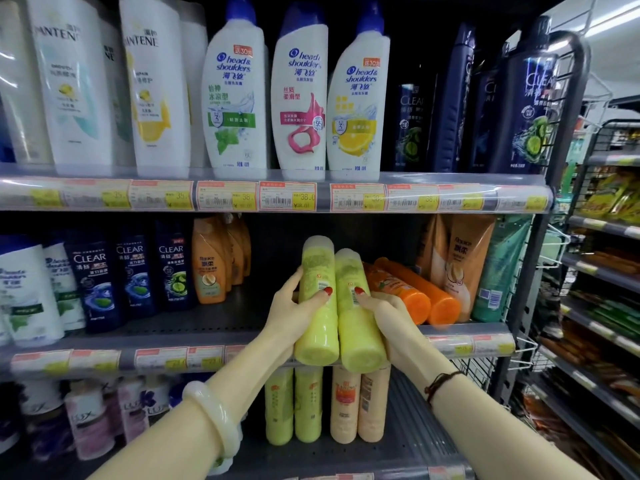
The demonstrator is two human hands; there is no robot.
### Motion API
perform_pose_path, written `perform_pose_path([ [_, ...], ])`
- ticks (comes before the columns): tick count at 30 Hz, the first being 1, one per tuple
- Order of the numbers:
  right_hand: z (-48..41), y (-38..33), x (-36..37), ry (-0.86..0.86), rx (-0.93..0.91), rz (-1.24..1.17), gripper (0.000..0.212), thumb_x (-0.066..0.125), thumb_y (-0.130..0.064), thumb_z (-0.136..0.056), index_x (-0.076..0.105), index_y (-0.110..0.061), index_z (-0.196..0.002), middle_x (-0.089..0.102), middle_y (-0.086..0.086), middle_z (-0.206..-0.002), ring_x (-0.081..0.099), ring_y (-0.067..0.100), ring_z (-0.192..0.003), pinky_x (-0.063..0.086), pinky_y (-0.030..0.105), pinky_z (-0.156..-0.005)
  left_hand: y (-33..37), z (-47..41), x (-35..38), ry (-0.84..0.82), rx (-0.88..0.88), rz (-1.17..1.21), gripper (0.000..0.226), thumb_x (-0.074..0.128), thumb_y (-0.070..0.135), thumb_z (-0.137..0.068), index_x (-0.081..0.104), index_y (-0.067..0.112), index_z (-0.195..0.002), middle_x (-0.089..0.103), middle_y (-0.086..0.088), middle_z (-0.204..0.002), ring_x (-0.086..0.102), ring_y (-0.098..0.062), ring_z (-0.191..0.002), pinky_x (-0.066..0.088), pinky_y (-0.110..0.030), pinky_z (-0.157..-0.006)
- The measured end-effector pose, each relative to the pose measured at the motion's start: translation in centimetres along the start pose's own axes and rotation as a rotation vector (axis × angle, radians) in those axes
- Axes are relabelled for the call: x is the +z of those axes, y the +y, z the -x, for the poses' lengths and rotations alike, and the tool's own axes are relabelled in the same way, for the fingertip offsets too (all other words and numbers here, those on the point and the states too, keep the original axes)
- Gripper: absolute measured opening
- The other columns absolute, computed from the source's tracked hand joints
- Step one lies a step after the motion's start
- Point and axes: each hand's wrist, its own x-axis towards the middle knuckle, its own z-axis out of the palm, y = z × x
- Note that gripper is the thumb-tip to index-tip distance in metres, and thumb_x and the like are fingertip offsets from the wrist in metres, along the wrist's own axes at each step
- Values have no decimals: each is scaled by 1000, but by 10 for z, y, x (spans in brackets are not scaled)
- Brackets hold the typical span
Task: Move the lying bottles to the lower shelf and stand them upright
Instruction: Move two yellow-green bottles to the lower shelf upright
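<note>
Two yellow-green bottles lie side by side, tilted, over the front edge of the middle shelf (207,327). My left hand (291,306) grips the left yellow-green bottle (317,327). My right hand (384,313) grips the right yellow-green bottle (360,334). Right of them, two orange bottles (415,296) lie on the same shelf, caps toward the back. On the lower shelf (408,441), two yellow-green bottles (294,407) and two peach bottles (360,403) stand upright.
Dark Clear bottles (135,271) and upright orange bottles (211,265) stand left on the middle shelf, peach and teal tubes (464,265) at its right. Lux bottles (90,420) fill the lower left. A wire rack (602,271) stands to the right.
</note>
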Motion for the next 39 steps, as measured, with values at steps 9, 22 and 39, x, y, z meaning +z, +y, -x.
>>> perform_pose_path([
  [9,1,4,-3,-32,-14,-108,36,65,-18,-87,57,0,-118,71,20,-105,71,34,-91,59,40,-67,-1,-4,-5,-14,-114,45,80,71,13,-82,27,19,-149,58,-13,-126,66,-28,-101,55,-48,-87],
  [22,12,-18,-20,-276,-78,50,47,66,10,-78,48,-7,-118,66,19,-112,67,33,-101,54,52,-87,14,5,-27,-169,-175,-1,50,69,7,-81,45,11,-125,65,-16,-107,68,-27,-86,55,-39,-66],
  [39,29,-25,-9,-372,-130,200,59,65,18,-73,52,-8,-124,64,14,-121,64,31,-111,53,50,-93,23,21,-54,-282,-103,-118,54,69,-13,-72,53,8,-118,66,-18,-116,66,-33,-104,55,-52,-86],
])
